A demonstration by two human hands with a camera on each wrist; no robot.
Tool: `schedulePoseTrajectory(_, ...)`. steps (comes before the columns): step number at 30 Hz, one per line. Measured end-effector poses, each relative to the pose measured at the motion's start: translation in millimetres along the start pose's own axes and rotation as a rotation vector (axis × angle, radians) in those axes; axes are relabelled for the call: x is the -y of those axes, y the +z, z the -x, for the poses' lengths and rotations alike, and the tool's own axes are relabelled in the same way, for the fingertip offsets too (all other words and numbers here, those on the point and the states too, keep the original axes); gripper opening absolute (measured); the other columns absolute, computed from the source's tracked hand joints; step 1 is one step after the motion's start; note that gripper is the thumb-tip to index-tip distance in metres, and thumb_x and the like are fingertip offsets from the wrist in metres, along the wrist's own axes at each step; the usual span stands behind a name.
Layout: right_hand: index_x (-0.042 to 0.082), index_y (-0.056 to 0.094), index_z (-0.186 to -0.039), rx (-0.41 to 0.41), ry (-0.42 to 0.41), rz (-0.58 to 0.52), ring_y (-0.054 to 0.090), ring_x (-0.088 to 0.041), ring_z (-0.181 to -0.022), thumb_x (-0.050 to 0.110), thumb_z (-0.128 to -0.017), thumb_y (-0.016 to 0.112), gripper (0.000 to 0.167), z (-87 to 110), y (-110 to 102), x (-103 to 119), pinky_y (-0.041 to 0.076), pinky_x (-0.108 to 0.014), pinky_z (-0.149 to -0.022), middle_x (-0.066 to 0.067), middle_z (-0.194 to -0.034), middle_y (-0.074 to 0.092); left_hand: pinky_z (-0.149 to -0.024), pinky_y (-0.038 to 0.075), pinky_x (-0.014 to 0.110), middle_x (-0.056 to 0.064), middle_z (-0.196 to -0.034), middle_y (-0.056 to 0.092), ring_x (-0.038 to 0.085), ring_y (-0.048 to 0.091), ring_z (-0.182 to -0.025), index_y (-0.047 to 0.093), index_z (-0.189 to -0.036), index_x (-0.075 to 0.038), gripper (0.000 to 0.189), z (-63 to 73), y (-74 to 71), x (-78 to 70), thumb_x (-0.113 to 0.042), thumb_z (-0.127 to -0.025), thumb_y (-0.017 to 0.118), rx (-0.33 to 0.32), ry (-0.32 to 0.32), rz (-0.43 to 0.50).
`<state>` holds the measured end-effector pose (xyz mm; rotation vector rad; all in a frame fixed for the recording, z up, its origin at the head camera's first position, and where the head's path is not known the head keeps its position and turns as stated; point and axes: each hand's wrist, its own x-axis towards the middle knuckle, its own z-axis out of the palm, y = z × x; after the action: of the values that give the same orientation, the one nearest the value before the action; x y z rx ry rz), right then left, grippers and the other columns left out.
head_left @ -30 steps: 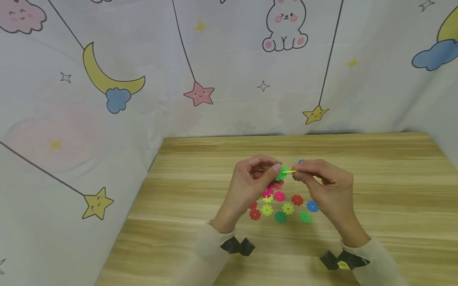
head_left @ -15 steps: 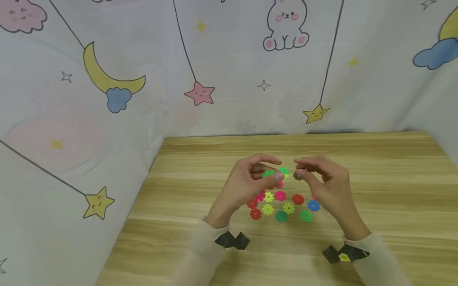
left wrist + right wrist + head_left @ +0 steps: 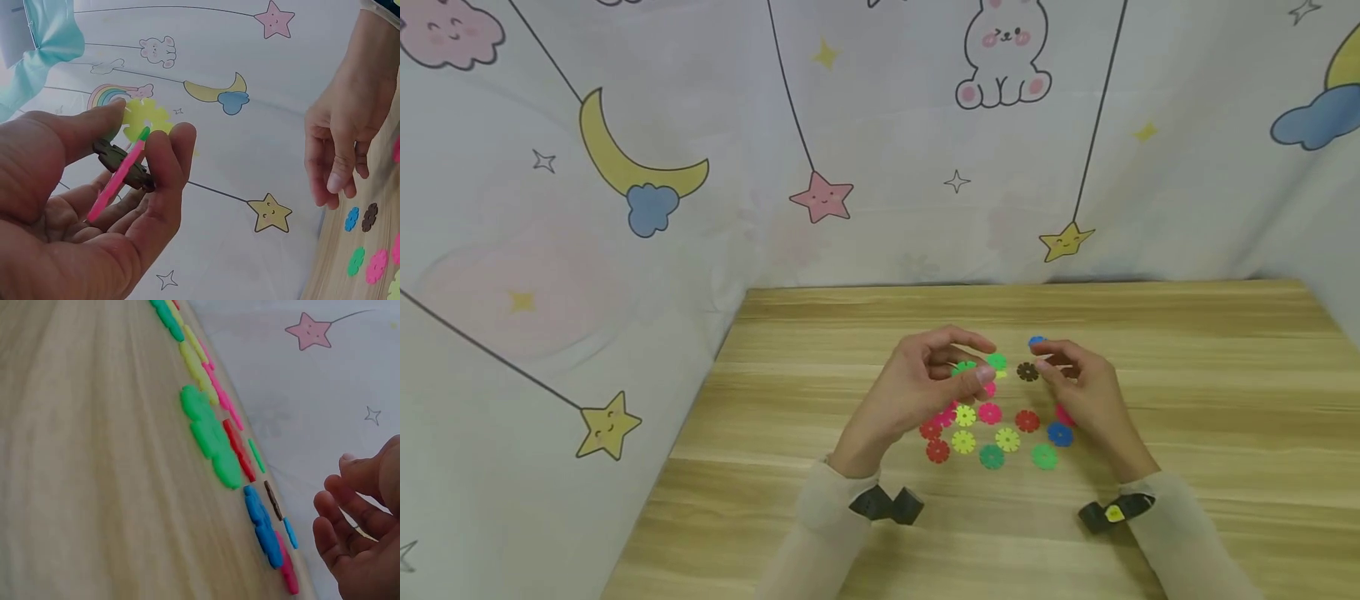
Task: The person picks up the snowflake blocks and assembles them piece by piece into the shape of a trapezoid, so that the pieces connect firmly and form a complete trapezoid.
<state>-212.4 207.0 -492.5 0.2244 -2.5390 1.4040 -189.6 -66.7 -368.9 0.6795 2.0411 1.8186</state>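
Pinching a cluster of yellow, dark-brown and pink notched plastic discs (image 3: 127, 161) above the table (image 3: 760, 467), the left hand (image 3: 913, 383) is risking a popped joint through uneven pressure, while the right hand (image 3: 1088, 390), its fingers parted and empty, is hovering near a round brown disc (image 3: 1027, 372).

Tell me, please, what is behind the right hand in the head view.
Behind the right hand, the far blue disc and a pink disc show partly. It covers the rest of each; anything fully hidden there cannot be told.
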Motion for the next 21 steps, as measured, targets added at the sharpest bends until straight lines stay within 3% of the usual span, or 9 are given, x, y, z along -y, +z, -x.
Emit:
schedulePoseTrajectory(3,0.006,0.073,-0.132,0.013,0.023,0.007,0.063,0.009,-0.101,0.013,-0.106,0.069,0.027,0.5,2,-9,0.050,-0.006,-0.084,-0.016,-0.132,0.076,-0.088,0.067,0.046,0.022,-0.110,0.078,0.014,0.079,-0.082,0.070,-0.132,-0.009,0.030,-0.5,1.6,0.5,-0.014,-0.102,0.074,0.009,-0.006,-0.017)
schedulePoseTrajectory(8,0.008,0.073,-0.134,0.036,0.017,0.043,0.067,-0.003,-0.094,0.014,-0.105,0.071,0.030,-1.5,5,-23,0.052,-0.011,-0.078,-0.017,-0.123,0.079,-0.088,0.067,0.039,0.022,-0.113,0.078,0.023,0.081,-0.088,0.070,-0.132,-0.009,0.031,-1.0,3.3,0.3,-0.014,-0.102,0.075,0.018,-0.014,-0.021)
schedulePoseTrajectory(13,0.007,0.073,-0.132,0.069,-0.010,0.104,0.065,-0.012,-0.078,0.013,-0.102,0.075,0.031,-7.1,10,-31,0.053,-0.020,-0.067,-0.018,-0.102,0.078,-0.091,0.067,0.049,0.023,-0.117,0.077,0.028,0.080,-0.091,0.068,-0.135,-0.007,0.033,-0.8,4.1,-0.1,-0.013,-0.102,0.074,0.028,-0.019,-0.022)
schedulePoseTrajectory(21,0.004,0.073,-0.130,0.099,-0.029,0.146,0.072,-0.034,-0.099,0.006,-0.096,0.079,0.034,-7.8,12,-28,0.056,-0.019,-0.078,-0.022,-0.117,0.075,-0.075,0.063,0.035,0.015,-0.117,0.078,0.026,0.075,-0.079,0.071,-0.133,-0.012,0.031,0.1,5.8,-0.3,-0.016,-0.102,0.075,0.016,-0.026,-0.054)
